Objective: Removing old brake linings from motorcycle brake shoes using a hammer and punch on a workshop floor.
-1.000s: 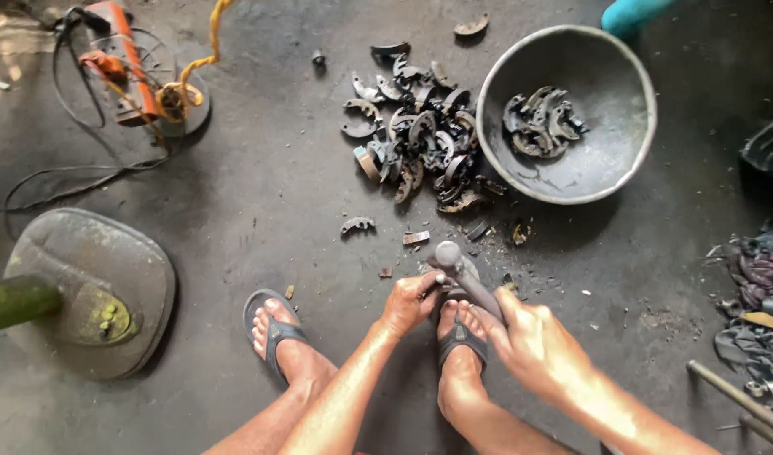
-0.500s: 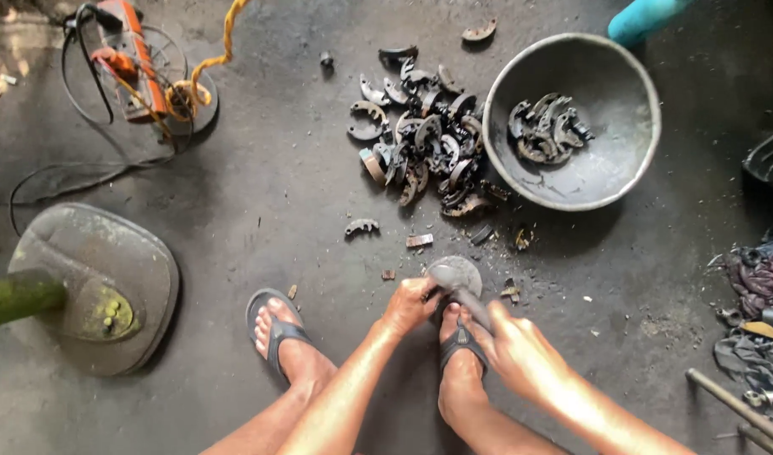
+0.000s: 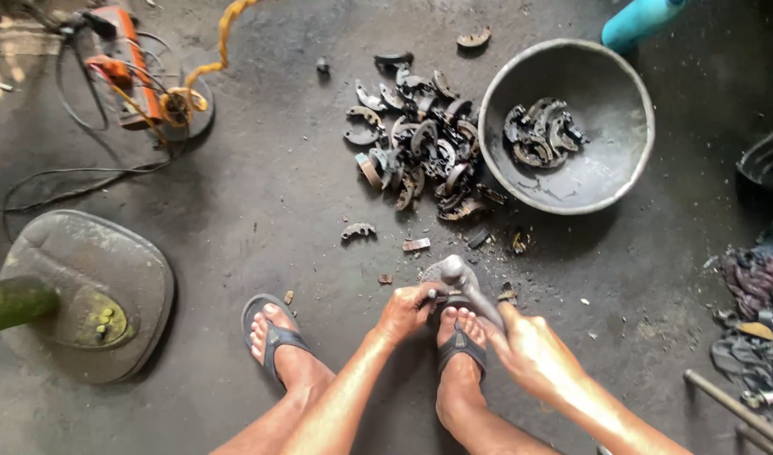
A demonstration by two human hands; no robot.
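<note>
My left hand [image 3: 406, 310] pinches a small metal part [image 3: 441, 274] on the floor [image 3: 260, 194] just ahead of my right foot [image 3: 461, 345]; my right hand [image 3: 530, 350] grips a hammer [image 3: 471, 291] resting on it

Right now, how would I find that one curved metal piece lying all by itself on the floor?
Start at the big round metal bowl, then the heap of curved pieces left of it. Below the heap's left edge lies a lone curved piece, apart from the rest.
</note>
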